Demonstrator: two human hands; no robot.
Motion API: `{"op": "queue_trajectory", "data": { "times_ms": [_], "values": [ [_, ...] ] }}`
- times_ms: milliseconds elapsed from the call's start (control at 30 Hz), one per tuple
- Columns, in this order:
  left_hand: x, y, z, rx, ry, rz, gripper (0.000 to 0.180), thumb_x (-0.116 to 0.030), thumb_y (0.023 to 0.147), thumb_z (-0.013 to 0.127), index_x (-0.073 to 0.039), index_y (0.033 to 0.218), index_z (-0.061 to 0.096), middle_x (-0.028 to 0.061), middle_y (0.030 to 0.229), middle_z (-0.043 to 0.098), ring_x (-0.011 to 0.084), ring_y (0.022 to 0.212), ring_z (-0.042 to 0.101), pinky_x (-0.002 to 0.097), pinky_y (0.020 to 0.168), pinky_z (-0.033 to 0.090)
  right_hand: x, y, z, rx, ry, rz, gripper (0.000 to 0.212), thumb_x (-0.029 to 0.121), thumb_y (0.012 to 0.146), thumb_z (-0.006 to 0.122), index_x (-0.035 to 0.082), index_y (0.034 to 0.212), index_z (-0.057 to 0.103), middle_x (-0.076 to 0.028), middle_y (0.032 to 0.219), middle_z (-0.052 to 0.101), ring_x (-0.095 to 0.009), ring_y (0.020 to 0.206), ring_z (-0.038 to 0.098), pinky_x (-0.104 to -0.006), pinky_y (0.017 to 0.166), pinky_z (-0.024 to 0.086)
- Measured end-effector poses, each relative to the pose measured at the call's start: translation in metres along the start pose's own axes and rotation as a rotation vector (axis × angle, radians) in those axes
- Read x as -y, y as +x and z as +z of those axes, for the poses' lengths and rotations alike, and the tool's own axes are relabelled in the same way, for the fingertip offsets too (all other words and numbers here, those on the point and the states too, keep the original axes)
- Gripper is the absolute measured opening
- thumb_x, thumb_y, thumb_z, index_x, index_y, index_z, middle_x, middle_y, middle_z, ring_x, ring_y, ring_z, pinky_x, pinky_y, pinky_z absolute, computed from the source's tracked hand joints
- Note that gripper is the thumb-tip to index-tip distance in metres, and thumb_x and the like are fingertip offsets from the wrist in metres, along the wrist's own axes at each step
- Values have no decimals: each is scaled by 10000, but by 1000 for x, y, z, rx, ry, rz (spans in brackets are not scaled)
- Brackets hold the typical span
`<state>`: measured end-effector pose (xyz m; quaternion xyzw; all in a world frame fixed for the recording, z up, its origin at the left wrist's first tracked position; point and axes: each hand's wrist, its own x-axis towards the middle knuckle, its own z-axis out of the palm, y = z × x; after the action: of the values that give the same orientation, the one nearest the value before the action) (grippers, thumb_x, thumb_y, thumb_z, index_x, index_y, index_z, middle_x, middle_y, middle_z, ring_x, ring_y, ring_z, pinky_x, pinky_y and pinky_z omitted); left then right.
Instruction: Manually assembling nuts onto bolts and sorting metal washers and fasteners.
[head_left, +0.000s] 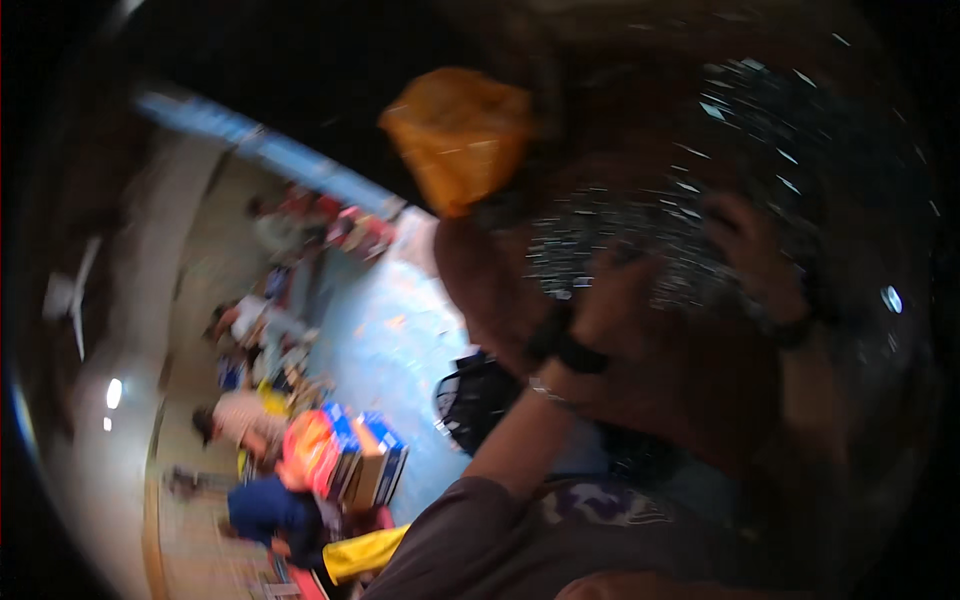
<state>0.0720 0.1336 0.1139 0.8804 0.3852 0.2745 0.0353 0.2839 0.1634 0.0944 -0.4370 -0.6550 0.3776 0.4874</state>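
Note:
A heap of small shiny metal-looking pieces (580, 240) lies on a dark reddish-brown table (480, 285); blur hides their exact kind. My left hand (620, 295), with a black band at the wrist, reaches down into the near part of this heap. Its fingers are dark and smeared, so I cannot see whether they hold anything. To its right, my right hand (760, 250) hovers over or touches the same pieces. Its bent fingers look apart, and nothing is visible between them. More shiny pieces (755, 105) spread out on the far right.
An orange-yellow plastic bag (460, 135) sits beyond the heap. Beside the table, a black bag or basket (475, 400) stands on the blue floor (385, 335). Several people sit along the left, near boxes (375, 465) and a bright orange-pink bag (310, 450).

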Motion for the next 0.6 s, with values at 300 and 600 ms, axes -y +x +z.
{"op": "queue_trajectory", "data": {
  "times_ms": [300,600],
  "values": [
    [-9,80,57,-168,-1601,-806,94,-35,814,602,-88,875,554,-51,624,498,36,494,417,193,437,294,-13,2,-24,-127,121,-25,139,111,851,566,12,948,567,-42,683,527,-76,563,469,-261,505,379],
    [13,92,79,-70,-1684,-791,39,-91,856,595,-89,874,561,-54,629,490,34,488,378,188,431,273,-13,5,-27,-129,-40,-12,114,54,832,555,-3,931,552,-43,742,535,-99,643,479,-275,583,402]
  ]
}}
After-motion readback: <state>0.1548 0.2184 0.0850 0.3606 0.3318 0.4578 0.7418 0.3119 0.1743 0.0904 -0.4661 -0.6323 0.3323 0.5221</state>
